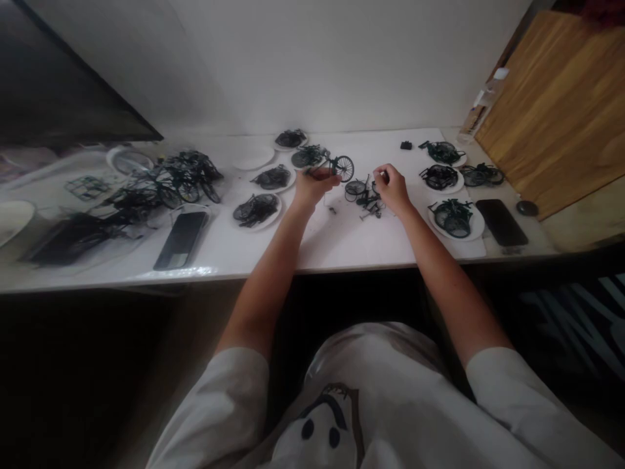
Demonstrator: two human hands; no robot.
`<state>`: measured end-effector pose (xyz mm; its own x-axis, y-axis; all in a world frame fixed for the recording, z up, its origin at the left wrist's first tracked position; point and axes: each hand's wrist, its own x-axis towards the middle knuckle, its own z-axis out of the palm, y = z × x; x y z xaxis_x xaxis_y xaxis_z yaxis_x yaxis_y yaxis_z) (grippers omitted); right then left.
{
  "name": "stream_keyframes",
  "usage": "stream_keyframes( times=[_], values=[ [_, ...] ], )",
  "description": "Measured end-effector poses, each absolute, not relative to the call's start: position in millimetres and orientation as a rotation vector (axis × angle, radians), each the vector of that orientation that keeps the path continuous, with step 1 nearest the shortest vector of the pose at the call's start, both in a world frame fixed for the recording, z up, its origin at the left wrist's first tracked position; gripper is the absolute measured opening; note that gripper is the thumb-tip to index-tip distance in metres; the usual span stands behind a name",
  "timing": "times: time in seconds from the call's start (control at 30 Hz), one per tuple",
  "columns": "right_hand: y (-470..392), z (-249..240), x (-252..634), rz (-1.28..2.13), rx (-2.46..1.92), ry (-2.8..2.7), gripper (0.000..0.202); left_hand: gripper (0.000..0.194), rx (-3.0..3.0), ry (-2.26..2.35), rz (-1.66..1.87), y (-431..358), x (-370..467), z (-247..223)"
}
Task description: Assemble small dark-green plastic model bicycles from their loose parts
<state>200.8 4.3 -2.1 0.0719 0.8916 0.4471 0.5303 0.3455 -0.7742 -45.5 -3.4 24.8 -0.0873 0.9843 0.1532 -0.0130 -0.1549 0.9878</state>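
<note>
- Head view: large pale letters (569,312) run across a dark surface at lower right, cut off by the frame and too blurred to read for certain.
- A clear bottle (483,104) with a white cap carries a label whose print cannot be made out; it stands at the table's far right corner, beside a wooden panel (551,111).
- A dark phone (181,238) bears a pale patch at its near end, its text unreadable; a second phone (502,222) lies at right, near a round black object (527,208).
- The person's shirt (390,384) shows a cartoon face in print.
- Well apart from the right, the left hand (313,187) grips a miniature bicycle (344,169) above the white work sheet (342,244), its spoked wheel upright beyond the fingers.
- The right hand (390,187) is curled, fingertips close together; whether it pinches a small piece cannot be told. It partly hides loose bicycle parts (370,207) on the sheet.
- White plates (478,225) heaped with dark miniature bicycles flank both arms.
- A tangled bicycle pile (190,176) crowds the left, below a dark screen (63,71).
- A small black block (406,145) sits toward the back.
</note>
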Motion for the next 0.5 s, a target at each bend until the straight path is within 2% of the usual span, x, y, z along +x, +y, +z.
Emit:
stream_keyframes(
  times=[0.13, 0.23, 0.37, 0.5],
  values=[
    [1.6, 3.3, 193.0, 0.455, -1.3, -1.573, 0.024, 0.04, 1.193, 1.127, 1.245, -13.7, -45.7, 23.8],
    [-9.6, 16.3, 184.3, 0.437, -1.25, -1.711, 0.024, 0.043, 1.182, 1.103, 1.272, -19.0, -42.5, 27.8],
    [-29.6, 26.4, 189.2, 0.46, -1.185, -1.884, 0.025, 0.039, 1.262, 1.1, 1.349, -25.9, -40.8, 30.4],
    [-42.3, 19.5, 211.9, 0.451, -1.305, -1.957, 0.021, 0.034, 1.376, 1.117, 1.41, -36.4, -43.3, 29.3]
  ],
)
